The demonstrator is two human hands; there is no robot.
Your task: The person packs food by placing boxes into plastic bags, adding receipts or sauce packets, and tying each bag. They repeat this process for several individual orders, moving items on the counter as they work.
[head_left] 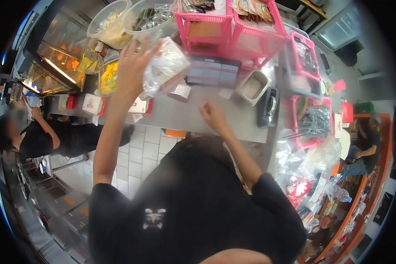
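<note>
My left hand (pixel 134 68) is raised over the back left of the steel counter, fingers stretched and spread. Right beside it, a white box in clear plastic wrapping (pixel 167 64) tilts, its left edge at my thumb and index finger. Lower down, my right hand (pixel 214 116) hovers near the counter's front edge, fingers loosely curled in, with no object showing in them. A small printed slip (pixel 181 91) lies between the hands. Behind it stands a dark tablet with a lit screen (pixel 213 71).
Pink plastic racks (pixel 204 28) with packets stand at the back, beside clear tubs (pixel 108 24) of bagged food. White-and-red boxes (pixel 93 104) line the front left. A metal container (pixel 254 87) sits right of the tablet. One person (pixel 44 132) stands left; another (pixel 367 147) sits far right.
</note>
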